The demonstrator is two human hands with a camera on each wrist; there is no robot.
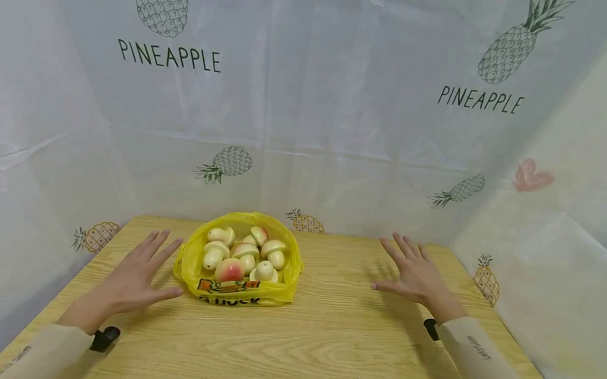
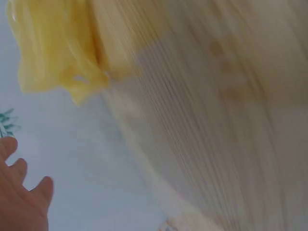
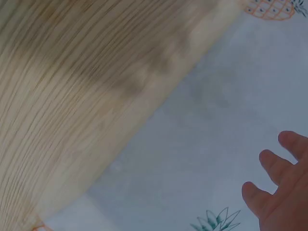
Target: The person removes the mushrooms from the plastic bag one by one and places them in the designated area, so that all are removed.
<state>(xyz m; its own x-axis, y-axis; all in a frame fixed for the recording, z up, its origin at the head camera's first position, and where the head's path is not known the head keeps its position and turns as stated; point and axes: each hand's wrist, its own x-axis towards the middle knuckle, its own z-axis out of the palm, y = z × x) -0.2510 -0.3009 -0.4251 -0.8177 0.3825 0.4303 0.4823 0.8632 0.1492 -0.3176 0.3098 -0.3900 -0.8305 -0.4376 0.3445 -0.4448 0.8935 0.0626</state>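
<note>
A yellow plastic bag (image 1: pixel 293 271) lies on the table with its mouth open upward. Inside are several cream-coloured toy mushrooms (image 1: pixel 246 255) and a pink-and-cream toy peach (image 1: pixel 229 270). My left hand (image 1: pixel 139 278) is spread just left of the bag, fingers straight and apart, holding nothing. Well to the right of the bag, over the table's right half, my right hand (image 1: pixel 416 274) is likewise spread and holds nothing. The left wrist view catches the bag's crumpled side (image 2: pixel 55 48) beyond my fingertips; in the right wrist view my fingers (image 3: pixel 274 166) show against the curtain.
The light wood table (image 1: pixel 324 343) ends at a pale curtain (image 1: pixel 336 98) printed with pineapples, which hangs behind it and along both sides. Dark wrist straps (image 1: pixel 106 339) sit at the cuffs of my light sleeves (image 1: pixel 482 360).
</note>
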